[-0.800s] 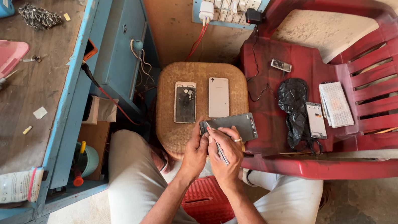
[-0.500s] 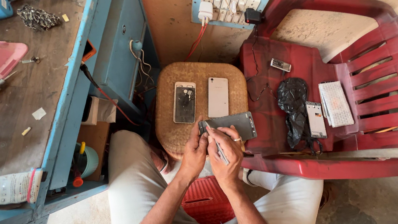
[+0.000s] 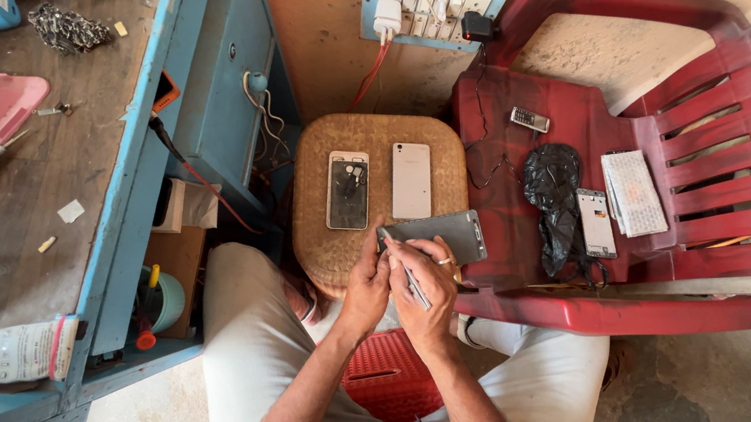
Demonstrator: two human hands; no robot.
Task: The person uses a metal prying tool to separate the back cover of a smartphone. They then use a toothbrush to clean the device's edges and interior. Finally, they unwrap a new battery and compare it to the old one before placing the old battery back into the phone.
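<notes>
Head view: nothing has shifted since a moment ago. Your left hand [image 3: 367,284] still pinches the grey phone body [image 3: 441,236] at the round stool's [image 3: 323,246] near edge, and your right hand [image 3: 425,286] stays closed on a thin tool [image 3: 411,278]. Open room is scarce, with the red chair [image 3: 596,298] crowding your right.

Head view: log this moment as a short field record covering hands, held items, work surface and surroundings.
left hand: left hand steadies the near end of the grey phone body
right hand: right hand holds a thin metal tool, tip at the phone's edge
work surface: round wooden stool
also on stool: opened phone and white back cover, side by side
right of stool: red plastic chair with a black bag, small phone and flat parts
left of stool: blue workbench with tools and a glue tube
wall: socket board
</notes>
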